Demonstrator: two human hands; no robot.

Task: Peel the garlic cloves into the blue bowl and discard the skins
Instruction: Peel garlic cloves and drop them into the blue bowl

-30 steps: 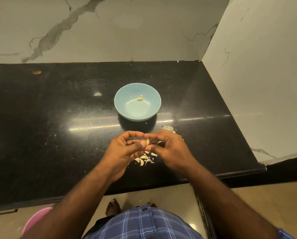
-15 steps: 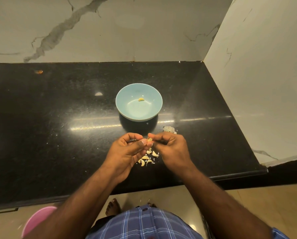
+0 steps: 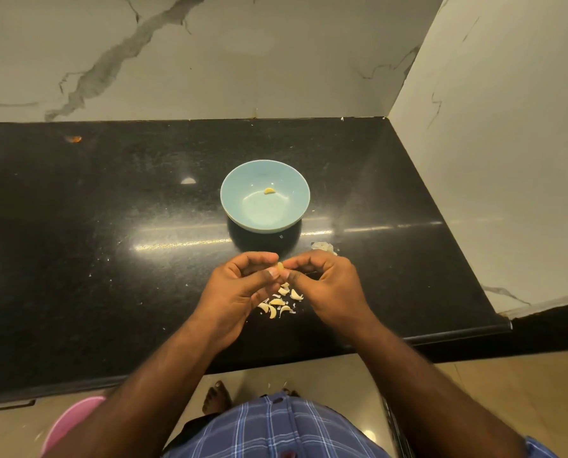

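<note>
Over a black worktop (image 3: 110,259), a garlic clove (image 3: 280,267) is sitting between both grips, left hand (image 3: 243,289) and right hand (image 3: 322,279) pinching it, fingers curled, near the blue bowl (image 3: 233,196).

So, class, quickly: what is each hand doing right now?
Left hand: pinches the garlic clove.
Right hand: pinches the same clove.

Left hand (image 3: 239,289) and right hand (image 3: 325,280) pinching garlic clove (image 3: 280,267), blue bowl (image 3: 264,196) beyond

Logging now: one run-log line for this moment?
both hands pinch garlic clove | blue bowl: one clove | unpeeled cloves on counter
</note>
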